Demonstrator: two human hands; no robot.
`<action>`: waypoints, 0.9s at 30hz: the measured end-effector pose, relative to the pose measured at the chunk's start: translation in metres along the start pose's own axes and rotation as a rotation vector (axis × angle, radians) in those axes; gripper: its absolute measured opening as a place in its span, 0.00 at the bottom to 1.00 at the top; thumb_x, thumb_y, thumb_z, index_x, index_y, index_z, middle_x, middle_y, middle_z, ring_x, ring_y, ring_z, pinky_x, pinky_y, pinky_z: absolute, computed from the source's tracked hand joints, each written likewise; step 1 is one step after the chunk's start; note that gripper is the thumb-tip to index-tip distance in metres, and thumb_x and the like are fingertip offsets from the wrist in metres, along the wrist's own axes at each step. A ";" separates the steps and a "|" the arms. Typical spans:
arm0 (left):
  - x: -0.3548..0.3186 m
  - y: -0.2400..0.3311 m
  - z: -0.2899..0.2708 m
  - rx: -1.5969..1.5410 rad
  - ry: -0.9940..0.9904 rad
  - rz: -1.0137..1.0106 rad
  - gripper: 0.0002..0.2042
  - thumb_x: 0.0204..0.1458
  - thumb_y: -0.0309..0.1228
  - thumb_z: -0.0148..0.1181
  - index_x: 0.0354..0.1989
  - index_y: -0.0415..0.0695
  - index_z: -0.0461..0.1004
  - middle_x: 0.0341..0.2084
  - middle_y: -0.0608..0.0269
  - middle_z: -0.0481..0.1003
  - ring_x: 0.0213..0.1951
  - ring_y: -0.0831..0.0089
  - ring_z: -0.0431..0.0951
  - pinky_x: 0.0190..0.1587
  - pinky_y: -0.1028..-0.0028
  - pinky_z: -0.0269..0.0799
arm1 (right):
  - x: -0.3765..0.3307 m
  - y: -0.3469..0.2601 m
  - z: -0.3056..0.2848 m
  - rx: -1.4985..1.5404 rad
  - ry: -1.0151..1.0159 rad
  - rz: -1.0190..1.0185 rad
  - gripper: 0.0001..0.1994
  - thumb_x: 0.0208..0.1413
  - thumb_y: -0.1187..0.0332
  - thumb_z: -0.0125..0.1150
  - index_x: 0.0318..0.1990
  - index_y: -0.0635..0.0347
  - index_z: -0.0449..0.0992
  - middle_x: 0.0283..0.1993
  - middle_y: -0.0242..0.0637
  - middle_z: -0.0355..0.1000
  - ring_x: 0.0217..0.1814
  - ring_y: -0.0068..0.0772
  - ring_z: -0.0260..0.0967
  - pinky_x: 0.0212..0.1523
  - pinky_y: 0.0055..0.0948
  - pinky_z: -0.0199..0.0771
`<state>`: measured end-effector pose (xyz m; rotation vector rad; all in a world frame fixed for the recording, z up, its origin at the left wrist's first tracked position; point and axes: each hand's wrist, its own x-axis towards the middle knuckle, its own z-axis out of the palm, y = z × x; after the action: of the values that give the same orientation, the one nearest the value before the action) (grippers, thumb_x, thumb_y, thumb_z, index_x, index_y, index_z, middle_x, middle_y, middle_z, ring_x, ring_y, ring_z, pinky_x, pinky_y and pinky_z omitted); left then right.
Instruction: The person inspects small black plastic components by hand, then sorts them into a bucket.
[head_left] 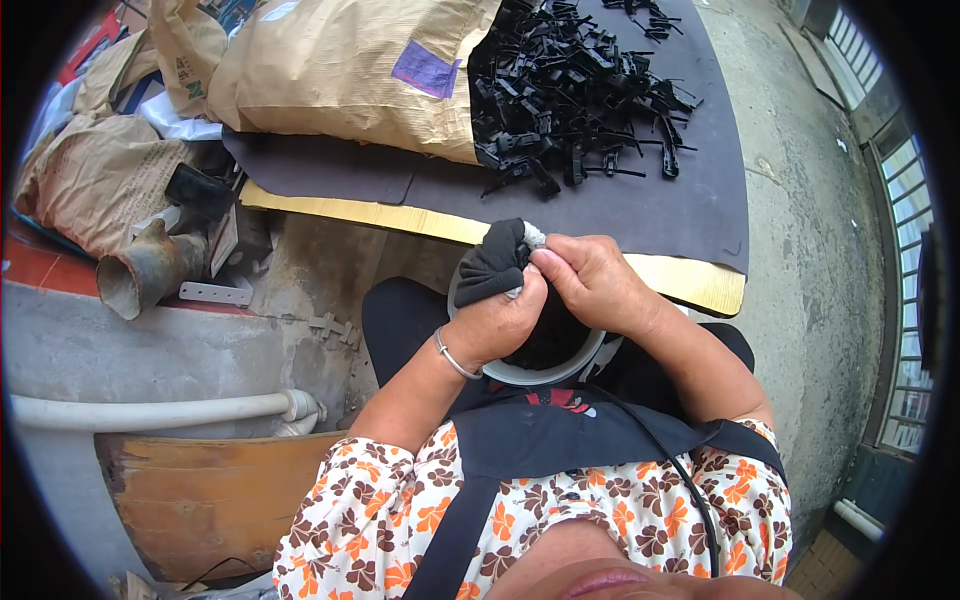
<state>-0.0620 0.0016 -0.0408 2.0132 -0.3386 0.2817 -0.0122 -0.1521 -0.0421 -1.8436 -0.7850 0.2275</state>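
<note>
Both my hands meet over a round pale bucket (540,376) between my knees, with dark contents that I cannot make out. My left hand (500,322), a bangle on its wrist, is closed around a bunched black cloth (488,268) with a fuzzy white edge. The cloth hides most of the left fingers. On the right, my right hand (590,278) pinches at the white edge, thumb against forefinger. Whether something small also sits between the fingertips is hidden. Beyond the hands, a heap of small black plastic parts (580,95) lies on a dark-topped table (640,215).
A large brown paper sack (350,80) lies open beside the heap. The table's yellow edge (370,213) runs just past my hands. To the left are a rusty pipe piece (150,270), a crumpled sack (95,180), a white pipe (150,411) and a curved wooden board (215,500).
</note>
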 end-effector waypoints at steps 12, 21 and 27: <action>-0.004 -0.007 -0.022 0.257 0.021 0.090 0.15 0.49 0.28 0.58 0.47 0.39 0.72 0.42 0.50 0.74 0.46 0.57 0.73 0.51 0.67 0.66 | 0.037 0.023 -0.012 -0.807 0.211 0.105 0.16 0.52 0.60 0.58 0.44 0.58 0.67 0.28 0.42 0.73 0.30 0.44 0.73 0.30 0.37 0.73; 0.009 0.008 -0.036 0.412 0.068 0.218 0.17 0.48 0.21 0.58 0.48 0.39 0.71 0.43 0.52 0.74 0.43 0.62 0.75 0.45 0.72 0.70 | 0.017 0.015 -0.023 -0.650 -0.069 -0.108 0.11 0.48 0.68 0.56 0.36 0.63 0.65 0.24 0.45 0.71 0.28 0.48 0.71 0.30 0.41 0.70; 0.012 0.015 -0.031 0.175 -0.282 0.023 0.21 0.50 0.25 0.58 0.54 0.38 0.66 0.45 0.53 0.74 0.45 0.66 0.75 0.48 0.72 0.69 | 0.003 -0.002 -0.033 -0.212 -0.149 -0.113 0.12 0.47 0.69 0.61 0.37 0.64 0.68 0.20 0.41 0.66 0.20 0.38 0.64 0.23 0.31 0.63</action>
<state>-0.0575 0.0216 -0.0100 2.2274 -0.5288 0.0407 0.0052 -0.1749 -0.0258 -1.9895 -1.0475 0.2171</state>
